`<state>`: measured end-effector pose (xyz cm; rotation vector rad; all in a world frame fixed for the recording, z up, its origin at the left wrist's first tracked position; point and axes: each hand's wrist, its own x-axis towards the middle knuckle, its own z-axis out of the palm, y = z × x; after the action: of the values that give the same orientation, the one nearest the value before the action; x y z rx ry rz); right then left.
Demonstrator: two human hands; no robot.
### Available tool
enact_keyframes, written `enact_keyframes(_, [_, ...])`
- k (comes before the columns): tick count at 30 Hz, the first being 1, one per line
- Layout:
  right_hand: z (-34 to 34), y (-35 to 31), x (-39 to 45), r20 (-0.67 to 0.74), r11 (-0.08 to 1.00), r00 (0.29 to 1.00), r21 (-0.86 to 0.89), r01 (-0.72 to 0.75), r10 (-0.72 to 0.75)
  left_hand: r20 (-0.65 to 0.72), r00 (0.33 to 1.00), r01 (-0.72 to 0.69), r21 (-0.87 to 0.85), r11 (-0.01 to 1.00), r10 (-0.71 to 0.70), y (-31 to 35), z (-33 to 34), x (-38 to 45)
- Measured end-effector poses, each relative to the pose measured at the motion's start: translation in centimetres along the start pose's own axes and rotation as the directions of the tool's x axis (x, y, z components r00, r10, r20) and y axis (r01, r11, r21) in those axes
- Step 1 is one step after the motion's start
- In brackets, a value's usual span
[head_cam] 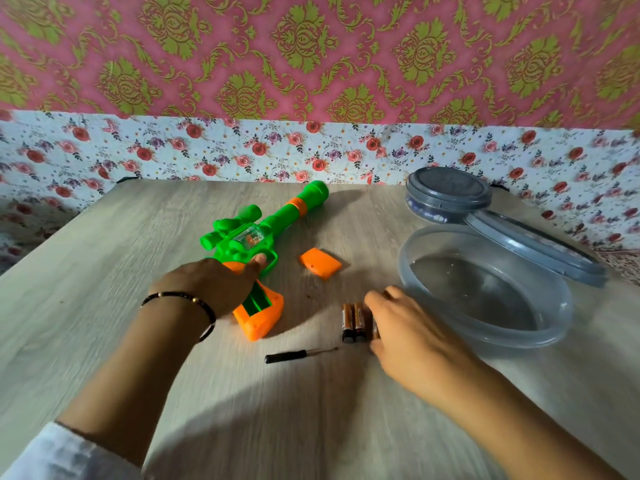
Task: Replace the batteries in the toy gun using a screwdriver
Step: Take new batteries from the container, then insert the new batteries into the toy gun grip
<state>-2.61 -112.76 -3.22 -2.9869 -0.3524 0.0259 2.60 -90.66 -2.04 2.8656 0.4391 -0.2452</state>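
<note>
A green and orange toy gun (273, 223) lies on the wooden table, barrel pointing away to the right. Its orange grip has an open battery bay (258, 301) that shows green inside. My left hand (214, 285) rests on the grip and holds the gun down. The orange battery cover (320, 263) lies loose to the right of the gun. Brown and black batteries (354, 322) lie side by side near the front. My right hand (405, 327) touches them, fingers curled over one that is mostly hidden. A small black-handled screwdriver (298, 355) lies in front of the batteries.
A clear round plastic bowl (550, 327) stands right of the batteries, its grey-rimmed lid (540, 247) leaning on the far rim. A grey lidded container (448, 194) sits behind it. A flowered wall borders the table's far edge.
</note>
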Motion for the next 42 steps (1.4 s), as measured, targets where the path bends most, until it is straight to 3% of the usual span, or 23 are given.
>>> enact_keyframes(2, [-0.2,-0.1,-0.3,-0.028,0.999,1.0,-0.043,0.002,-0.004,0.043,0.999,-0.001,-0.036,0.999,0.002,0.2,0.3,0.7])
enact_keyframes(5, [-0.4,0.0,-1.0,-0.07,0.997,0.997,-0.07,0.04,-0.045,0.018,1.0,-0.015,0.048,0.999,0.014,0.6,1.2,1.5])
enact_keyframes(7, [-0.7,0.4,-1.2,-0.1,0.995,0.992,0.051,0.083,-0.078,-0.02,1.0,-0.014,0.043,0.999,0.015,0.6,1.6,1.8])
enact_keyframes(9, [-1.0,1.0,-1.0,-0.1,0.935,0.99,0.331,0.126,-0.098,-0.044,0.999,0.012,-0.033,0.999,-0.013,0.4,1.8,1.9])
enact_keyframes(11, [-1.1,1.6,-0.5,-0.024,0.698,0.995,0.711,0.086,-0.097,-0.081,0.996,0.01,-0.197,0.98,-0.027,0.2,1.6,1.8])
enact_keyframes(13, [-1.6,1.8,-0.2,0.069,0.295,0.987,0.955,-0.024,-0.144,-0.08,0.994,0.024,-0.535,0.844,-0.079,0.0,1.8,1.9])
enact_keyframes(15, [-2.3,1.3,0.2,0.138,-0.142,0.971,0.976,-0.167,-0.194,0.026,0.995,0.074,-0.858,0.508,-0.1,-0.2,2.2,1.9])
enact_keyframes(16, [-2.6,1.0,0.4,0.185,-0.279,0.966,0.932,-0.231,-0.179,0.08,0.992,0.108,-0.935,0.338,-0.095,-0.3,2.5,2.1])
enact_keyframes(18, [-3.0,0.3,1.0,0.271,-0.39,0.958,0.876,-0.285,-0.09,0.166,0.984,0.171,-0.98,0.1,-0.057,-0.4,3.2,2.5])
enact_keyframes(21, [-3.1,-0.2,1.9,0.291,-0.368,0.957,0.89,-0.269,0.006,0.16,0.985,0.147,-0.971,-0.186,-0.059,0.4,4.0,2.6])
enact_keyframes(25, [-3.0,-0.6,3.5,0.26,-0.341,0.962,0.914,-0.219,0.082,0.084,0.996,0.073,-0.959,-0.275,-0.029,1.5,4.6,1.9])
enact_keyframes(28, [-3.1,-1.2,4.7,0.222,-0.357,0.974,0.914,-0.194,0.038,0.063,0.998,0.053,-0.91,-0.41,-0.011,1.3,4.5,1.9])
enact_keyframes(30, [-3.3,-2.0,5.6,0.182,-0.3,0.983,0.938,-0.173,0.003,0.056,0.998,0.062,-0.883,-0.466,0.026,0.9,4.3,1.8])
enact_keyframes(33, [-4.5,-3.1,7.2,0.088,-0.193,0.996,0.977,-0.09,-0.022,0.095,0.992,0.123,-0.855,-0.503,0.081,0.5,4.0,1.4])
enact_keyframes(38, [-5.9,-4.6,9.6,-0.099,-0.125,0.991,0.988,0.087,-0.093,0.087,0.986,0.152,-0.812,-0.563,0.141,0.2,4.0,1.0])
enact_keyframes(42, [-4.8,-5.6,10.6,-0.287,0.038,0.953,0.956,0.292,-0.096,0.037,0.986,0.11,-0.878,-0.465,0.164,-0.1,5.0,1.3])
